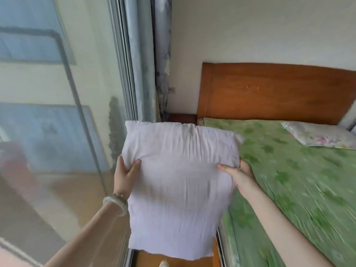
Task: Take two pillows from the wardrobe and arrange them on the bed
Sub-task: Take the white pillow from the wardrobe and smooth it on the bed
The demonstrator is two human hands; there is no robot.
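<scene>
From the head view, you have the white pillow (179, 182) up in the air in front of you, held long-side-vertical beside the bed (289, 180) rather than over it. Your left hand (125, 170) pinches its left edge, thumb pressed into the front face and fingers wrapped behind; your right hand (238, 172) clamps the right edge the same way, so both are closed on the fabric about halfway up. That two-sided grip probably keeps the soft filling from sagging and lets you swing it flat onto the mattress.

Taking the headboard (273, 91) as your marker: a floral pillow (319, 135) already lies just below its right end, so the spot below its left end looks like the free one for this pillow. Left of the headboard hang the curtains (146, 60), with the glass door (57, 112) beyond them, close by your left elbow. The bed's side rail runs beside the pillow's lower right corner; judging by this, lift clear of it as you turn.
</scene>
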